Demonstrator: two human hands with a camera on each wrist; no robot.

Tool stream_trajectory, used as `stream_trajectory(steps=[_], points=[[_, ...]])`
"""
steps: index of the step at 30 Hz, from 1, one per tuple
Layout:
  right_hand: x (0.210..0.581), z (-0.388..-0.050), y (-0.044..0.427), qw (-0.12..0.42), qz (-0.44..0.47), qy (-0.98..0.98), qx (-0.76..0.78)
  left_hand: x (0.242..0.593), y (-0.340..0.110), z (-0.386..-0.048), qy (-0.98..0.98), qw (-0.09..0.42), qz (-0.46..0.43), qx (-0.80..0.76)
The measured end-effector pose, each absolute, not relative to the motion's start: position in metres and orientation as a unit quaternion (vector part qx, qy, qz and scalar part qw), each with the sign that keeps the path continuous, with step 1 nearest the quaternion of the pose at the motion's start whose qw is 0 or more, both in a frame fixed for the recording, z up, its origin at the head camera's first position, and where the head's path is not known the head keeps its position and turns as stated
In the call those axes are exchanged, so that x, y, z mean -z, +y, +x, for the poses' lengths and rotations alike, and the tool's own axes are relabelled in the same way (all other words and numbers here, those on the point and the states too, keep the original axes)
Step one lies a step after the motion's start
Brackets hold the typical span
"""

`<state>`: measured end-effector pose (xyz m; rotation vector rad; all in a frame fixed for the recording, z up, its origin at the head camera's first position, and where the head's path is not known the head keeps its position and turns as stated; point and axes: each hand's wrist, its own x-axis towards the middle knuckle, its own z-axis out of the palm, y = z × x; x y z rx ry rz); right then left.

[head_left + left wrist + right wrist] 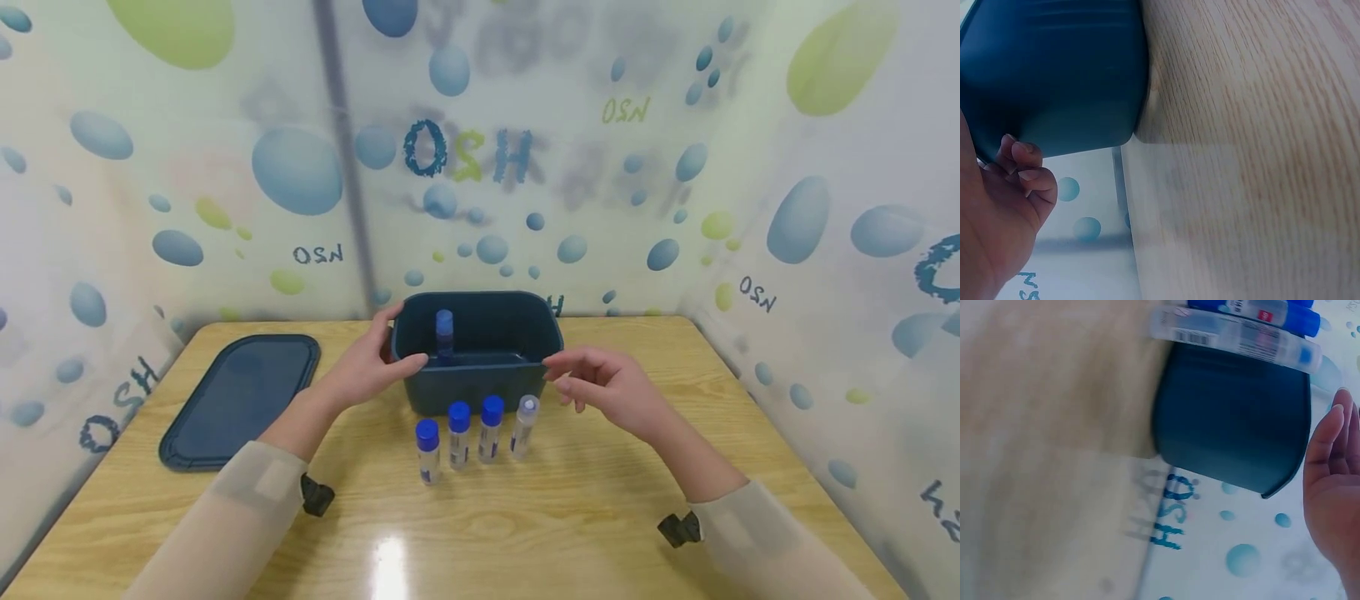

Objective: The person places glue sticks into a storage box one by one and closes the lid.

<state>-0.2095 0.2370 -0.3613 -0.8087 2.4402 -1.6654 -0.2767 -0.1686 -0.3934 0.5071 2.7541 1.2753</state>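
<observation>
Head view. A deep, dark teal plastic bin [442,390] with rounded corners stands at the far side of a pale wood-grain table [600,517]. Left hand [370,360] grips its near-left corner: thumb along the front rim, fingers round the end wall, presumably to steady it. Right hand [606,387] hangs at the near-right corner, fingers loosely bent, pinching nothing; whether the fingertips brush the rim, I cannot tell. Just before the bin, three clear tubes with blue caps [459,437] and a clear tube with a translucent top [523,428] stand upright in a slanting row, perhaps to keep each within easy reach. One blue-topped tube [445,333] stands inside, towards the left. A flat dark-blue tray-like panel [247,400] lies apart, left, seemingly out of the way.

Left wrist view. Fingers curled close by the bin's end wall; thumb out of sight.

Right wrist view. Fingers extended, near the rim, holding nothing. Barcode legible as such on the translucent-topped tube.
</observation>
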Motion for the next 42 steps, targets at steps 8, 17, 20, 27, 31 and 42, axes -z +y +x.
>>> stream_trajectory(steps=[8,17,20,27,31,42], points=[[0.380,-0.201,0.250,0.053,-0.246,0.807,0.535,0.392,-0.169,-0.277,0.898,0.029,0.164,-0.407],[0.388,-0.201,0.247,0.079,-0.237,0.815,0.523,0.390,-0.168,-0.275,0.899,0.027,0.163,-0.404],[0.389,-0.202,0.242,0.094,-0.236,0.815,0.521,0.390,-0.168,-0.275,0.900,0.026,0.162,-0.403],[0.393,-0.205,0.229,0.125,-0.235,0.817,0.511,0.391,-0.168,-0.276,0.899,0.027,0.164,-0.404],[0.394,-0.205,0.224,0.130,-0.241,0.813,0.514,0.392,-0.169,-0.277,0.897,0.028,0.166,-0.409],[0.397,-0.207,0.217,0.137,-0.246,0.809,0.515,0.393,-0.169,-0.276,0.895,0.034,0.165,-0.413]])
